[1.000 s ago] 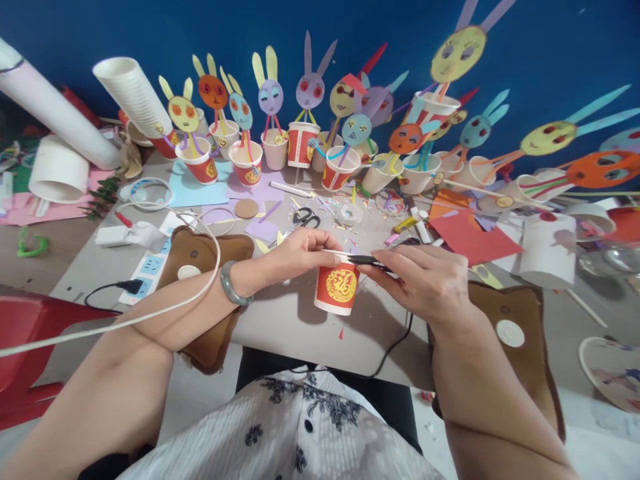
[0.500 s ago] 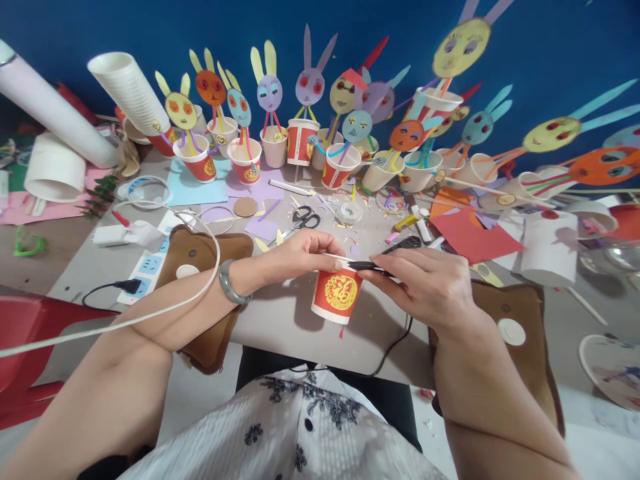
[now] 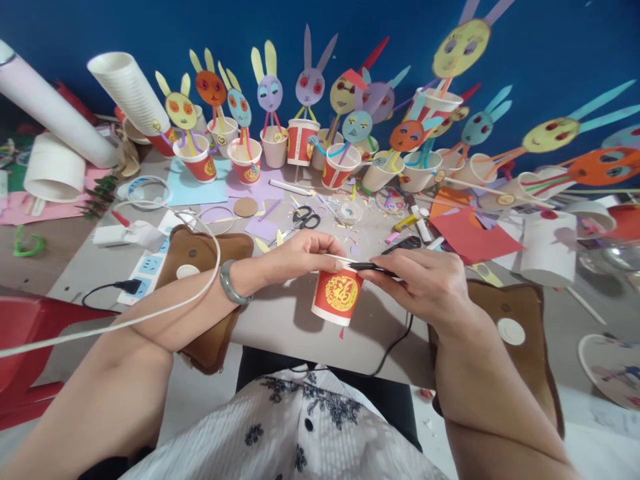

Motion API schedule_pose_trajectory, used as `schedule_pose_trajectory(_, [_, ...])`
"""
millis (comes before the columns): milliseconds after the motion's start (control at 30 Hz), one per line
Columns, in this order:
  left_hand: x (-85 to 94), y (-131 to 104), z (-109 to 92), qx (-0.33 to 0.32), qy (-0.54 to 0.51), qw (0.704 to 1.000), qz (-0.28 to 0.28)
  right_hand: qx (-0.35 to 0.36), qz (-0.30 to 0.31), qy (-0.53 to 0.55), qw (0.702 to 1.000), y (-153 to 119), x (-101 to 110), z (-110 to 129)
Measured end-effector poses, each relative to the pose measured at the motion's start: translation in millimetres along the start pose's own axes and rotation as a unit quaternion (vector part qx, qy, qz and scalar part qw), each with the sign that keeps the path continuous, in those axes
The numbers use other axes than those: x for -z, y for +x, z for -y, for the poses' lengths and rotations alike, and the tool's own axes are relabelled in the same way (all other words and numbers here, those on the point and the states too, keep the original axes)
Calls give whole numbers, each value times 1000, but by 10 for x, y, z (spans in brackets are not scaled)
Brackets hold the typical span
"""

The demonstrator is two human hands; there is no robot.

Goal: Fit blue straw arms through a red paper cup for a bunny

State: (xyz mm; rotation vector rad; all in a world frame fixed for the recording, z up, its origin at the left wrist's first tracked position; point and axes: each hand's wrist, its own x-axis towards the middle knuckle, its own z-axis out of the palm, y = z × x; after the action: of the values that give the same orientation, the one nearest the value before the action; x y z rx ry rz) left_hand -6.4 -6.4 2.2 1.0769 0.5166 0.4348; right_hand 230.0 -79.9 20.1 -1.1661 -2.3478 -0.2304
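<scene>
A red and white paper cup (image 3: 336,293) with a gold emblem is held above the table near its front edge, tilted slightly. The thumb and fingers of my left hand (image 3: 313,252) are closed on its rim from the left. My right hand (image 3: 425,280) is closed around a slim black tool (image 3: 373,266), whose tip meets the cup's rim beside my left thumb. My fingers cover part of the tool, so its exact kind does not show. Behind my right hand lies a black object (image 3: 404,245) on the table.
Rabbit-faced paper figures in cups (image 3: 199,159) line the blue wall. Black-handled scissors (image 3: 305,217) and paper scraps lie mid-table. A stack of white cups (image 3: 127,93), a power strip (image 3: 149,265), a white cable (image 3: 150,319) and red paper (image 3: 475,233) surround the work area.
My right hand and the black tool have shifted very slightly at the rim. The cup has turned a little; my left hand keeps its hold.
</scene>
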Motion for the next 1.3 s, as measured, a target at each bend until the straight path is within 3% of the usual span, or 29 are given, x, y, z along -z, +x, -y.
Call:
schedule_pose_trajectory(433, [-13,-12,-3,-1,3,1000,5,22,-27,59,998,53,34,-1])
schedule_pose_trajectory(700, [-23,47,52,-65,-24,996,-62,-108,-147,131,974,39,-38,24])
schedule_pose_trajectory(900, [-33,80,76,-114,-31,987,-106,-184,-147,166,957,34,-119,54])
schedule_pose_trajectory(1067, [-28,85,95,-133,-54,980,-135,-268,-160,229,922,6,-204,-13])
schedule_pose_trajectory(1300, [-32,96,125,-139,-75,979,-129,-343,-144,291,882,33,-247,-23])
